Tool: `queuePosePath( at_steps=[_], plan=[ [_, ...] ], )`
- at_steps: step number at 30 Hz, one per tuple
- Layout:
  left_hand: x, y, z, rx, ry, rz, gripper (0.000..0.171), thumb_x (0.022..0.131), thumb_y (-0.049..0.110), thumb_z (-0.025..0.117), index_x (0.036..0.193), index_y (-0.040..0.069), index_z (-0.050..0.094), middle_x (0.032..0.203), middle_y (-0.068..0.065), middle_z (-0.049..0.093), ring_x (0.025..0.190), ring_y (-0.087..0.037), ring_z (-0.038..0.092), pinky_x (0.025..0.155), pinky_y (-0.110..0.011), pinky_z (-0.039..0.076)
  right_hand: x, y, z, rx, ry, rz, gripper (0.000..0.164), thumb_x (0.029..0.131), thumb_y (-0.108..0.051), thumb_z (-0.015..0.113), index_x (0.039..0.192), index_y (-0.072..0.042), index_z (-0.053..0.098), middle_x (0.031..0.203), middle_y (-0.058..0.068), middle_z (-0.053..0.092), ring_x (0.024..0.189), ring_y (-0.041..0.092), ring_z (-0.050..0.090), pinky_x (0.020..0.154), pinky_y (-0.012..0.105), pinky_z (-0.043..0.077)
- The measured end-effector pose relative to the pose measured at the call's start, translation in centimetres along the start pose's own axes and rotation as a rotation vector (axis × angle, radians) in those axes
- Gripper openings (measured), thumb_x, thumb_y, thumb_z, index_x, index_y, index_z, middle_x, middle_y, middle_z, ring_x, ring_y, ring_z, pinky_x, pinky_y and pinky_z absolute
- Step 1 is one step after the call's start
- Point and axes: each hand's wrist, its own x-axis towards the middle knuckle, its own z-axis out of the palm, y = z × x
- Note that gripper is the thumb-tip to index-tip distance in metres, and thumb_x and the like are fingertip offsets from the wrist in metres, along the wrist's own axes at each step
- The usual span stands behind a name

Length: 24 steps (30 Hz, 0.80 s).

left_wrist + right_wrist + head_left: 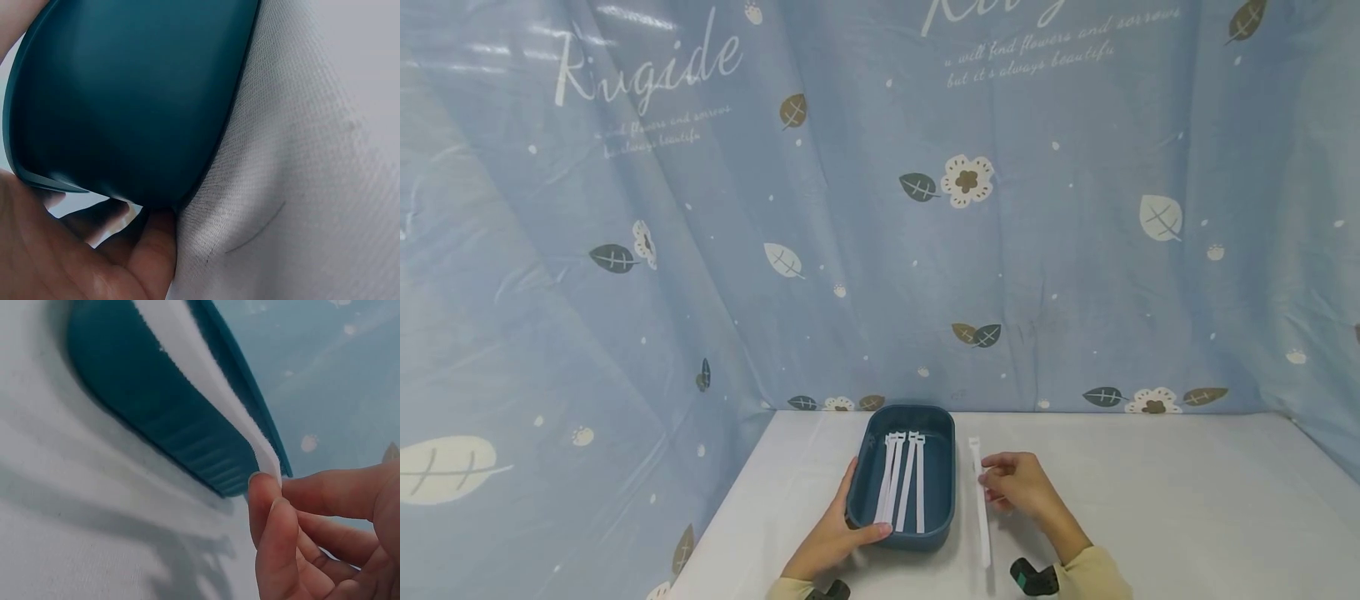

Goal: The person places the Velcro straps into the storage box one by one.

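Observation:
A dark blue plastic bin (936, 492) stands on the table, several white hook-and-loop cable ties (921, 487) lying lengthwise inside it. My left hand (831, 533) grips the bin's near left corner, its thumb at the near rim and the fingers along the left side. In the left wrist view, fingers (156, 250) reach around the bin's lower edge. Just right of the bin, my right hand (1022, 485) pinches another white cable tie (982, 525) between thumb and fingertips. The right wrist view shows this tie (206, 375) held up off the table, in front of the bin wall.
The white table (1187, 500) extends to the right of the hands. Behind it and along the left hangs a blue curtain (865, 208) with leaf and flower prints. Dark wrist devices (1033, 577) sit at both sleeves.

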Motion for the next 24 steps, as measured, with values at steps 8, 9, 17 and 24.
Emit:
queuePosePath(
  at_steps=[8,9,17,24],
  plan=[
    [0.0,0.0,0.1,0.000,-0.004,-0.021,0.124,0.081,0.042,0.087,0.168,0.023,0.000,0.175,-0.014,0.011,0.158,-0.048,0.018,0.119,-0.077,0.020,-0.1,-0.4,-0.3,0.068,-0.022,0.008,0.037,0.091,-0.003,0.071,0.125,0.013,0.063,0.090,0.010,0.072,0.067,0.016,0.070,0.056,0.025,0.058],
    [0.0,0.0,0.1,-0.002,-0.002,-0.026,0.124,0.081,0.043,0.087,0.168,0.023,0.001,0.176,-0.013,0.011,0.158,-0.047,0.018,0.120,-0.077,0.020,0.0,-0.5,-0.4,0.078,-0.019,0.009,0.037,0.092,-0.003,0.071,0.125,0.012,0.064,0.090,0.009,0.072,0.067,0.016,0.070,0.056,0.025,0.058],
    [0.0,0.0,-0.1,0.016,0.013,-0.009,0.125,0.080,0.044,0.088,0.168,0.024,0.001,0.175,-0.014,0.013,0.157,-0.048,0.022,0.118,-0.077,0.023,0.5,-1.6,-0.5,0.135,-0.039,-0.001,0.039,0.093,-0.003,0.070,0.127,0.014,0.061,0.091,0.012,0.072,0.067,0.015,0.069,0.058,0.026,0.059],
    [-0.1,0.2,-0.1,-0.004,-0.002,-0.003,0.124,0.081,0.041,0.087,0.168,0.027,0.000,0.175,-0.012,0.012,0.157,-0.047,0.022,0.118,-0.077,0.025,0.8,-2.2,-0.3,0.122,-0.011,0.021,0.036,0.094,-0.004,0.070,0.127,0.010,0.064,0.092,0.012,0.074,0.068,0.016,0.071,0.061,0.028,0.061]
  ],
)
